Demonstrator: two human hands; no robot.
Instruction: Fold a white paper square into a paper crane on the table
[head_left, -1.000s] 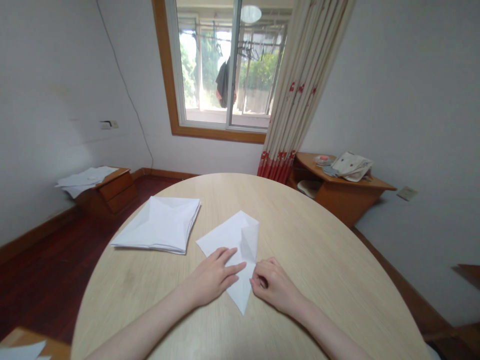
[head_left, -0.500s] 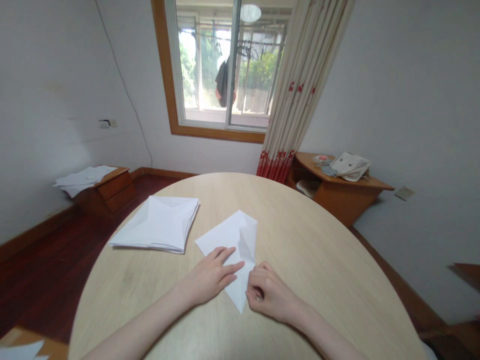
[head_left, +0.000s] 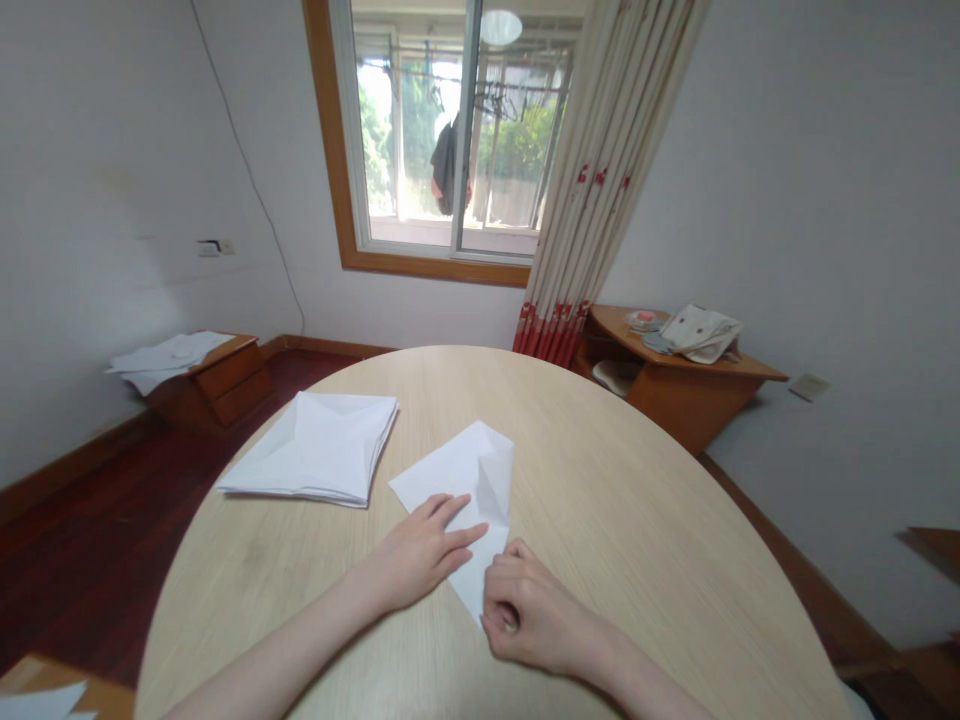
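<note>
A white sheet of paper (head_left: 465,475), partly folded, lies on the round light-wood table (head_left: 637,540) in front of me. My left hand (head_left: 420,550) rests flat on the sheet's near part, fingers stretched out and pointing right. My right hand (head_left: 525,610) is curled into a loose fist with its fingers pressed on the sheet's near pointed corner, along its right folded edge. A stack of white folded papers (head_left: 315,450) lies on the table to the left, a short way from my left hand.
A low wooden cabinet (head_left: 217,375) with loose papers stands at the left wall. A wooden corner shelf (head_left: 675,385) with a cloth bag stands at the right under the curtain (head_left: 592,180). The window is straight ahead. Dark wood floor surrounds the table.
My right hand has slid toward me and slightly left along the paper's folded edge to its near corner. My left hand has stayed flat on the sheet.
</note>
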